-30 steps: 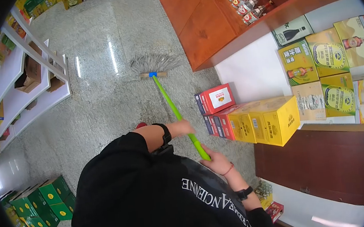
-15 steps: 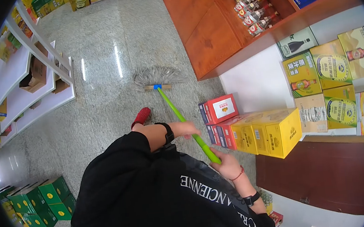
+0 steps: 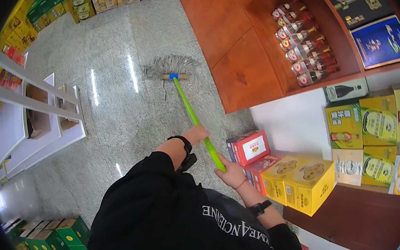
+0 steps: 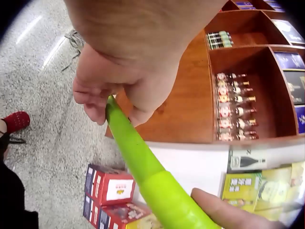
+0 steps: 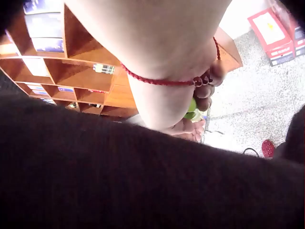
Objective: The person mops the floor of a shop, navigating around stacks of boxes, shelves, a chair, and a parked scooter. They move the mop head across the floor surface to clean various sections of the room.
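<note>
At left, white shelving; nearer, green ctns stacked on the floor. Per left-wrist cam, red shoe on the floor too, left of the hands. Then, far middle, the mop: grey mop head down on the floor w/ strands fanned to the far side, blue clamp at the joint w/ the green handle. Slants from there nearer & right, to both hands. Grips it partway along w/ left hand, fingers curled round; black band on that wrist. Nearer & further right, holds the near end w/ right hand, fingers curled too, red cord at the wrist; short stretch of handle showing btwn the two grips. Mop head well apart from both hands, far & a bit left. Right of right hand, red boxes, then yellow boxes. Far right, wood cabinet w/ row of bottles inside, plus blue box. Rightmost, stacked beer ctns.
</note>
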Motion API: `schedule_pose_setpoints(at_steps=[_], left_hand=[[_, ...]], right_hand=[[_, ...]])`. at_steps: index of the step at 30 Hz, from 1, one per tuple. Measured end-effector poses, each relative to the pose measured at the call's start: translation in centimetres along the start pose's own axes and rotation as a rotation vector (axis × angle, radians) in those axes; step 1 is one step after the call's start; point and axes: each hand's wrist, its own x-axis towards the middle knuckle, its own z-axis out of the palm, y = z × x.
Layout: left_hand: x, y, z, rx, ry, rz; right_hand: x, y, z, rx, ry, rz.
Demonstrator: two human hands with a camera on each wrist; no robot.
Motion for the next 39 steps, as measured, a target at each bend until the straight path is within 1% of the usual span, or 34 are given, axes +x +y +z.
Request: schedule_pose_setpoints(at_steps=[2,3,5,6,8,9,10,11,12,14,15,17,18,19,20,21,23,24,26,27,29,30,31,32,33,36,39], left_hand=[[2.0,0.4,-3.6,-0.024,0.171,0.041],[2.1,1.6,-5.4,-0.021,0.166,0.037],[2.3,3.9,-8.5,0.045,0.251,0.025],[3.1,4.5,-9.6,0.047,0.247,0.022],[4.1,6.1,-11.4,0.051,0.17,-0.026],[4.3,6.9,-12.1,0.053,0.171,-0.026],[4.2,7.7,-12.3,0.108,0.18,0.015],[4.1,8.2,-12.2,0.162,0.187,0.056],[4.1,8.2,-11.9,0.163,0.183,0.056],[4.1,8.3,-11.2,0.306,0.135,0.309],[4.1,8.5,-10.4,0.306,0.135,0.314],[3.6,8.3,-8.3,0.297,0.132,0.183],[3.8,7.6,-7.0,0.3,0.135,0.188],[3.7,6.8,-5.5,0.228,0.148,0.17],[2.9,6.4,-4.2,0.152,0.161,0.15],[2.0,6.2,-2.6,0.151,0.161,0.147],[0.9,6.4,0.1,0.181,0.062,0.073],[0.3,6.2,1.2,0.184,0.058,0.07],[-1.3,6.3,3.5,0.166,-0.1,0.04],[-2.1,6.7,4.2,0.163,-0.096,0.041],[-4.4,6.9,5.5,0.201,-0.216,0.077],[-4.9,6.8,5.9,0.202,-0.212,0.075],[-5.3,6.4,6.4,0.17,-0.254,0.055],[-5.9,6.5,6.3,0.138,-0.294,0.038],[-6.5,6.7,5.8,0.139,-0.288,0.037],[-8.1,7.6,3.7,0.112,-0.254,0.04],[-7.7,7.4,1.5,0.08,-0.238,0.053]], right_hand=[[4.5,-1.7,-0.8,0.014,-0.013,-0.008],[6.5,-2.2,-1.3,0.027,-0.018,-0.019],[9.9,-2.9,-2.7,0.038,-0.022,-0.008],[11.3,-3.2,-3.3,0.048,-0.022,-0.005],[13.2,-3.2,-4.7,0.053,-0.007,-0.014],[14.1,-3.2,-5.5,0.05,0.011,-0.027],[14.6,-3.2,-6.2,0.053,0.01,-0.027],[14.7,-3.1,-7.0,0.052,-0.011,-0.008],[14.6,-3.0,-7.4,0.05,-0.033,0.012],[14.3,-1.4,-6.5,0.058,-0.037,0.022],[13.9,-0.6,-6.1,0.065,-0.04,0.031],[12.4,0.9,-5.1,0.064,-0.047,0.008],[11.3,1.3,-4.7,0.066,-0.058,-0.016],[10.2,1.8,-4.5,0.068,-0.053,-0.017],[8.8,2.3,-4.4,0.087,-0.077,-0.03],[7.3,2.8,-4.3,0.104,-0.105,-0.042],[4.0,3.3,-4.3,0.081,-0.109,-0.031],[2.2,3.6,-4.0,0.057,-0.12,-0.015],[-1.1,5.2,-3.0,0.056,-0.111,-0.009],[-2.2,5.7,-2.8,0.046,-0.094,-0.016],[-5.2,5.9,-2.6,0.056,-0.066,-0.033],[-6.2,5.5,-2.8,0.059,-0.036,-0.059],[-7.1,4.8,-3.0,0.062,-0.04,-0.062],[-7.7,3.9,-3.5,0.055,-0.026,-0.038],[-7.9,3.3,-3.7,0.048,-0.01,-0.016],[-6.6,2.6,-3.0,0.042,0.043,-0.052],[-4.5,1.1,-3.7,0.007,0.013,-0.034]])
